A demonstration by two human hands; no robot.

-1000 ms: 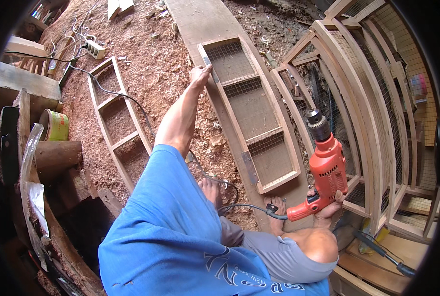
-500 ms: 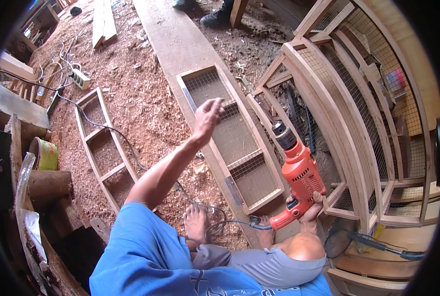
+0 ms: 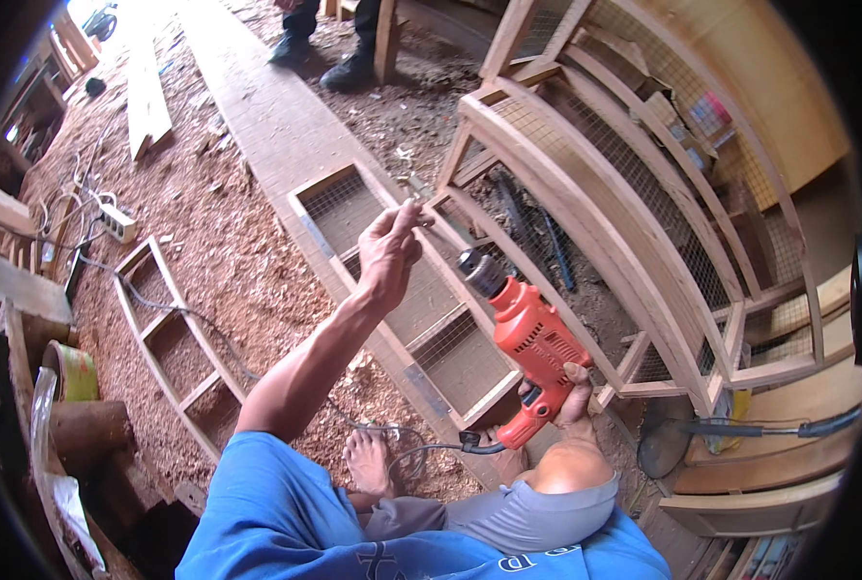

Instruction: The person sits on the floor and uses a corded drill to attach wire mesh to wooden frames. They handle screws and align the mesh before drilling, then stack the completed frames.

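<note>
My right hand (image 3: 574,394) grips an orange power drill (image 3: 539,343) by its handle, with the black chuck (image 3: 484,274) pointing up and to the left. A thin drill bit (image 3: 443,236) sticks out of the chuck. Near the bit's tip, my left hand (image 3: 390,253) is closed with thumb and fingers pinched together; what they hold, if anything, is too small to make out. Below both hands, a wooden frame with wire mesh (image 3: 440,327) lies on a long wide board (image 3: 257,126). My left forearm crosses over part of this frame.
A large curved wooden frame structure with mesh (image 3: 585,213) stands at the right. Another ladder-like frame (image 3: 175,309) lies on wood shavings at left, crossed by the drill's cord. A power strip (image 3: 116,222) is farther left. Someone's dark shoes (image 3: 349,75) show at the top.
The drill has moved up and left, bringing its bit close to my left hand's fingers. My view has shifted, showing more of the other person's legs.
</note>
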